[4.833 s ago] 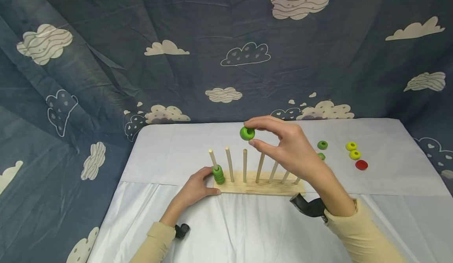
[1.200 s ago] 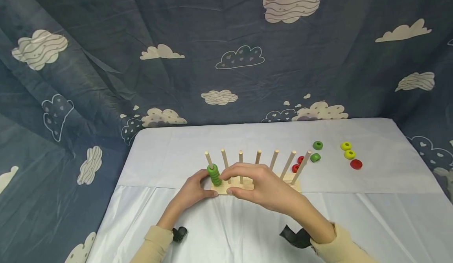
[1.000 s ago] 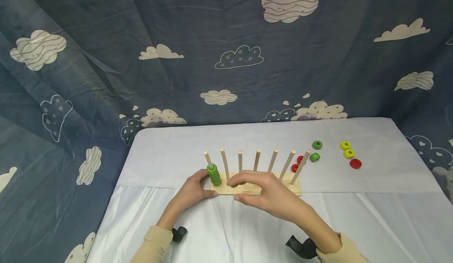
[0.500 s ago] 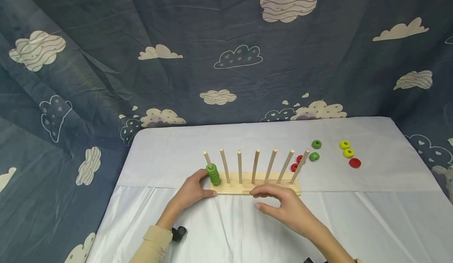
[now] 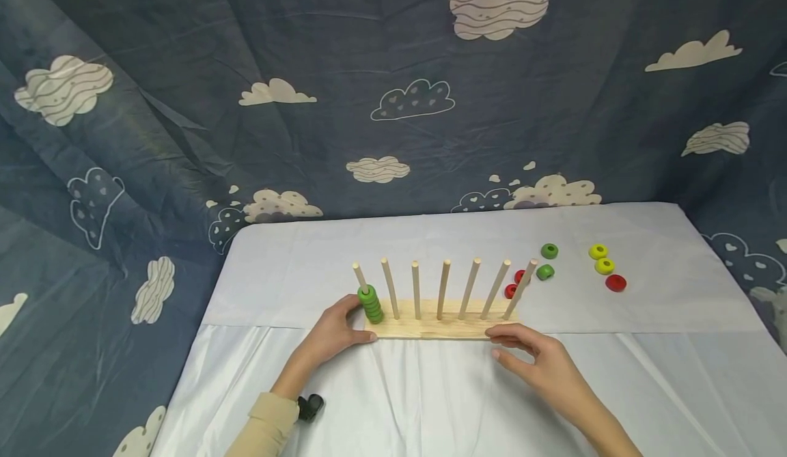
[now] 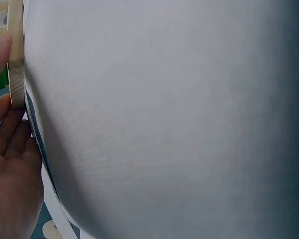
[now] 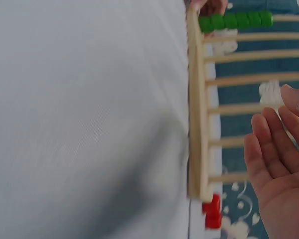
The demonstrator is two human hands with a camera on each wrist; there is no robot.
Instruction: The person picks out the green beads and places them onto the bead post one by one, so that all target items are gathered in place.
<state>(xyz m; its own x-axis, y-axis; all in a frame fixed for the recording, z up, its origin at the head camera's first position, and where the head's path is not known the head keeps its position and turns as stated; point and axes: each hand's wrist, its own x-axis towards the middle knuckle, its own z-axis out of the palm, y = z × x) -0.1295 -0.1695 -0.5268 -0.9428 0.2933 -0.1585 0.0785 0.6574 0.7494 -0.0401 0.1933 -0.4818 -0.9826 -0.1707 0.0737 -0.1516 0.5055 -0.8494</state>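
A wooden peg stand (image 5: 406, 328) with several upright pegs lies across the white-covered table. Its leftmost peg carries a stack of several green beads (image 5: 371, 305), also visible in the right wrist view as a green row (image 7: 236, 21). My left hand (image 5: 334, 330) holds the left end of the base, thumb at the front corner and fingers round the end; the left wrist view shows these fingers (image 6: 10, 127) against the wood. My right hand (image 5: 544, 368) hovers near the base's front right corner, fingers loosely extended and holding nothing.
Behind the right end lie two red beads (image 5: 511, 291), partly hidden by pegs. Two green beads (image 5: 545, 272) sit beyond them. Farther right are two yellow beads (image 5: 605, 266) and a red bead (image 5: 615, 283). A dark cloud-patterned cloth (image 5: 307, 149) hangs behind the table.
Earlier my right hand pinched a green bead above the stand; the green stack on the left peg is taller now. That hand has since drawn back rightward, without a bead. My left hand stays put.
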